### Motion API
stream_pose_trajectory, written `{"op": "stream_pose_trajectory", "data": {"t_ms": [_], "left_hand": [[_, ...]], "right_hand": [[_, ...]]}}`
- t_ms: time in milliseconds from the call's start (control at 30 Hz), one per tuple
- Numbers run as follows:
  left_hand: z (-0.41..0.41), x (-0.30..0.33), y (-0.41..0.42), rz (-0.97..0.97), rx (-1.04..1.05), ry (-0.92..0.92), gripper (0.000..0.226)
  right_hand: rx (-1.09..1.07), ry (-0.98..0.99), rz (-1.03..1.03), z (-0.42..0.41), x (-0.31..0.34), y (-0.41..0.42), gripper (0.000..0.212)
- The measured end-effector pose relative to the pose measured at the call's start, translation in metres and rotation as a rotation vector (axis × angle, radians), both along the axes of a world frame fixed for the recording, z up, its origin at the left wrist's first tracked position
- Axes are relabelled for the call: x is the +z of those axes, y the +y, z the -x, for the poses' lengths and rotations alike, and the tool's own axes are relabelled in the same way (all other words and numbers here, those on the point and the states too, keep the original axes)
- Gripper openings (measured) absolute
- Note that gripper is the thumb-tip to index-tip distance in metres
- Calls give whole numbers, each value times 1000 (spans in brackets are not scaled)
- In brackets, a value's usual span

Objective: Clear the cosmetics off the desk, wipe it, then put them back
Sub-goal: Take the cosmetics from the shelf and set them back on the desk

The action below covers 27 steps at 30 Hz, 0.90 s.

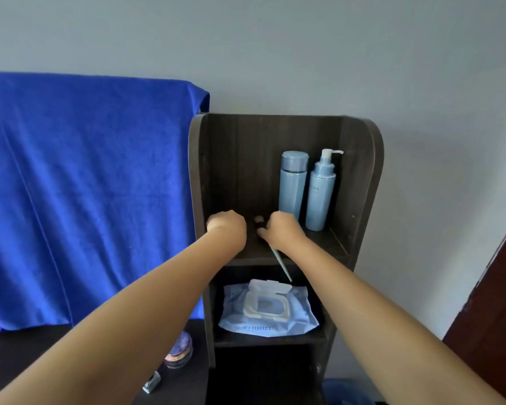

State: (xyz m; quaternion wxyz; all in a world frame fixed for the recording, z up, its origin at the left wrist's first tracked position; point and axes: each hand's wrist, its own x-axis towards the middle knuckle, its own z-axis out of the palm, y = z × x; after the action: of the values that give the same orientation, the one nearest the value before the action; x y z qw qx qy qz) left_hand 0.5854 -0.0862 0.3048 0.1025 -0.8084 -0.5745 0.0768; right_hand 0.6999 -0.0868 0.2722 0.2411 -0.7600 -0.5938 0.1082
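Observation:
Both my arms reach into the top compartment of a dark wooden shelf unit. My right hand is closed on a thin pale-green brush handle that slants down past the shelf edge; a small brush head shows by the fingers. My left hand is curled shut at the compartment's left, its fingers hidden, so I cannot tell if it holds anything. Two light-blue bottles stand at the back right: a capped bottle and a pump bottle.
A pack of wet wipes with its lid flipped up lies in the compartment below. On the dark desk, a round purple jar and a small silver item sit under my left arm. A blue towel hangs to the left.

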Motion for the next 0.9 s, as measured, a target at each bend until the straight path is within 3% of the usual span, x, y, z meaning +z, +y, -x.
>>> {"op": "stream_pose_trajectory", "data": {"t_ms": [133, 300, 400, 600, 800, 900], "left_hand": [[5, 0, -6, -18, -36, -135, 26], [63, -21, -45, -72, -347, -770, 13], [127, -47, -71, -63, -462, -1031, 27], [255, -116, -58, 2, -195, -1155, 38], [404, -196, -23, 156, 268, -1255, 28], [453, -233, 1, 203, 354, -1210, 28]], "right_hand": [[-5, 190, -166, -6, 3, -22, 27], [40, 352, -372, 6, 3, -78, 11], [149, 479, -390, 38, -6, -113, 7], [335, 682, -231, 163, -58, -103, 4], [341, 737, 46, 333, -150, -33, 16], [233, 677, 155, 397, -193, 5, 17]]}}
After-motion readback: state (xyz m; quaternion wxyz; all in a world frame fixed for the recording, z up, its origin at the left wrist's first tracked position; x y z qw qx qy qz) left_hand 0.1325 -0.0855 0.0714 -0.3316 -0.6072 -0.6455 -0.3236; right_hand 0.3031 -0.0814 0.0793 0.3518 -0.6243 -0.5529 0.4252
